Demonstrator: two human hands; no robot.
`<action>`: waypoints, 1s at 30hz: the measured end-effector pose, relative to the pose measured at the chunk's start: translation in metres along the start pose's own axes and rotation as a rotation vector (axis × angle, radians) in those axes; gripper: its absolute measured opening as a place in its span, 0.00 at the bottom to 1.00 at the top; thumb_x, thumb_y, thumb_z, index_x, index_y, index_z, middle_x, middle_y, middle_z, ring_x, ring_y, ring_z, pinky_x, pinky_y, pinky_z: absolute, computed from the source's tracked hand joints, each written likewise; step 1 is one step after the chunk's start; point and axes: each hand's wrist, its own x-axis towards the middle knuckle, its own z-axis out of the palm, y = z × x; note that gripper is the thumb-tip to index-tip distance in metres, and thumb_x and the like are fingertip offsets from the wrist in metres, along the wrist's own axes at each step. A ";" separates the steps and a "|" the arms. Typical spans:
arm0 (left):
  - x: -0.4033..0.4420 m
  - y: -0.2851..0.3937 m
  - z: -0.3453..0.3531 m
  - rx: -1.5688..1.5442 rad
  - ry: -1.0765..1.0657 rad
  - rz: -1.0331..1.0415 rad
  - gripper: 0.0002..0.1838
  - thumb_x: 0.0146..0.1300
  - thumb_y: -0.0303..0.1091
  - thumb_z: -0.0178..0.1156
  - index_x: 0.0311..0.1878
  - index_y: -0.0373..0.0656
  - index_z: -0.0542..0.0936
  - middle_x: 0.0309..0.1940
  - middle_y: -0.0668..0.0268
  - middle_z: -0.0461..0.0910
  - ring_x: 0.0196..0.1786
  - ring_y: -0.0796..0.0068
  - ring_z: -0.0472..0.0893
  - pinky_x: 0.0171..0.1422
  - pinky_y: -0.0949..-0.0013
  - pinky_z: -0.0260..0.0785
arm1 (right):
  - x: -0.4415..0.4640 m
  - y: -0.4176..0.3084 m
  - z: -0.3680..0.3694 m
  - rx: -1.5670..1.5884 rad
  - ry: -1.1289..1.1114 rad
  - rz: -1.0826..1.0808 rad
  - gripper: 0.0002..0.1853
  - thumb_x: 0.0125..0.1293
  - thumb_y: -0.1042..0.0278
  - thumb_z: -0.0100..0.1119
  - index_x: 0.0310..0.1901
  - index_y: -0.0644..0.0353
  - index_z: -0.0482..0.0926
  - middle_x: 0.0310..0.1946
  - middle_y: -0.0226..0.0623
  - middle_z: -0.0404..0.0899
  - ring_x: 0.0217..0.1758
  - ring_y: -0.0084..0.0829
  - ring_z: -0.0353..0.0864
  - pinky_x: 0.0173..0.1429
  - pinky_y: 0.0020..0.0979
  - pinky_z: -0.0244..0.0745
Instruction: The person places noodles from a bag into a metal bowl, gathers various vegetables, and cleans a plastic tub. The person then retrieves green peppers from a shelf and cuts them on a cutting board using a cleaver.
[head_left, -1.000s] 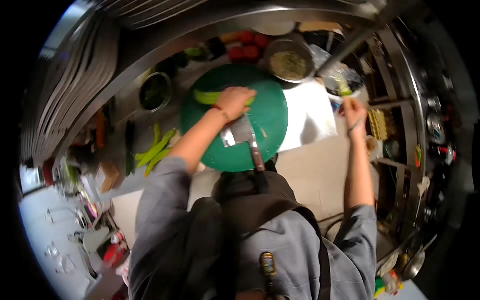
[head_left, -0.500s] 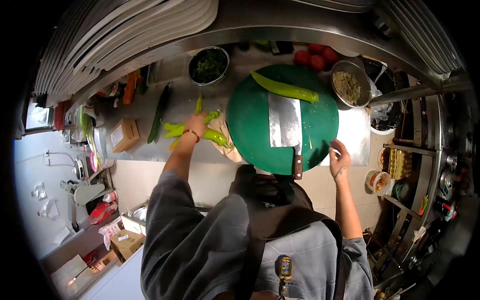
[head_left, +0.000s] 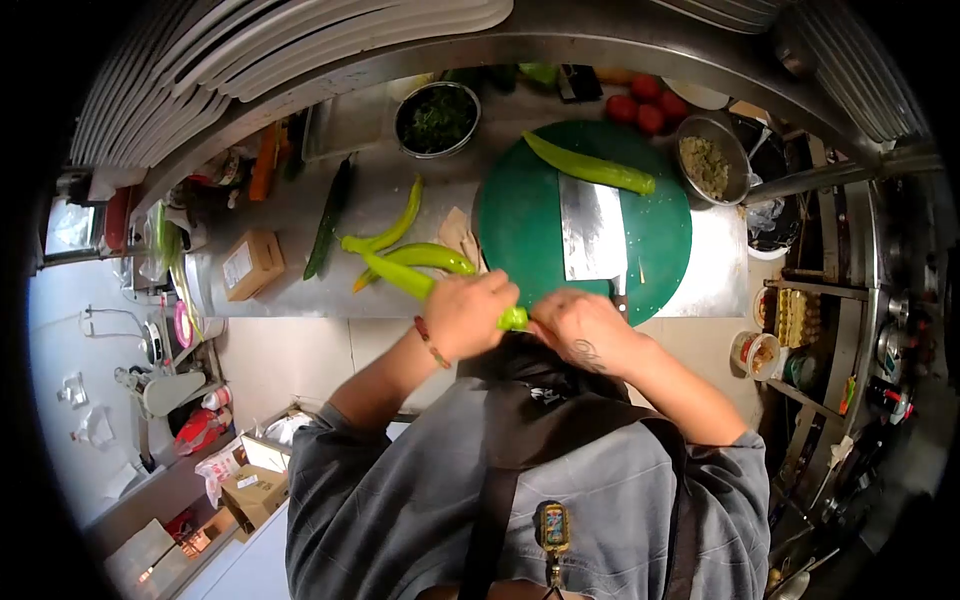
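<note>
My left hand is wrapped around a long green pepper, held at the table's front edge. Its blunt end sticks out toward my right hand, whose fingers are closed in a pinch at that end; the pinched part is mostly hidden. Two more green peppers, one curved and one lower, lie on the metal table beside a beige cloth. On the round green cutting board rests a cleaver, its handle partly behind my right hand. Another long pepper lies across the blade's top.
A bowl of chopped greens, a cucumber and a small cardboard box stand to the left. Tomatoes and a metal bowl of minced food sit at the back right. A shelf of plates overhangs the table.
My left hand has lifted a pepper from the pile and brought it right, toward my body. My right hand has moved left from the board's edge to the pepper's end and closed.
</note>
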 end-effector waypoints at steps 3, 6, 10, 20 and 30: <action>0.006 0.016 0.013 -0.206 -0.114 -0.002 0.11 0.44 0.35 0.64 0.33 0.47 0.77 0.29 0.65 0.75 0.31 0.57 0.78 0.33 0.57 0.69 | -0.021 0.001 -0.011 0.211 -0.083 0.032 0.11 0.59 0.66 0.60 0.27 0.65 0.73 0.24 0.49 0.74 0.30 0.51 0.75 0.34 0.43 0.69; 0.019 0.032 0.022 -0.309 -0.066 0.036 0.09 0.45 0.33 0.63 0.32 0.46 0.76 0.29 0.64 0.76 0.34 0.55 0.78 0.34 0.56 0.69 | -0.039 0.000 -0.014 0.315 0.053 0.139 0.11 0.59 0.67 0.61 0.28 0.66 0.74 0.22 0.49 0.73 0.29 0.52 0.75 0.33 0.44 0.68; 0.046 0.043 0.036 -0.182 -0.115 0.042 0.07 0.47 0.32 0.61 0.31 0.44 0.76 0.27 0.61 0.78 0.33 0.54 0.79 0.34 0.54 0.71 | -0.052 0.010 -0.008 0.277 0.251 0.311 0.09 0.59 0.68 0.60 0.28 0.65 0.75 0.23 0.49 0.74 0.27 0.52 0.75 0.32 0.42 0.69; 0.127 0.075 0.080 -0.082 -0.185 -0.093 0.08 0.49 0.34 0.61 0.32 0.43 0.81 0.29 0.52 0.81 0.33 0.50 0.81 0.38 0.53 0.74 | -0.073 0.056 0.007 -0.190 0.766 0.436 0.11 0.56 0.69 0.62 0.21 0.60 0.71 0.18 0.42 0.72 0.24 0.44 0.74 0.27 0.40 0.69; 0.204 0.036 0.087 0.017 -0.226 0.005 0.25 0.48 0.31 0.65 0.53 0.47 0.75 0.52 0.54 0.76 0.54 0.57 0.76 0.57 0.58 0.69 | -0.170 0.139 -0.070 -0.465 1.116 0.455 0.08 0.64 0.72 0.55 0.26 0.61 0.72 0.19 0.37 0.68 0.22 0.32 0.67 0.29 0.30 0.66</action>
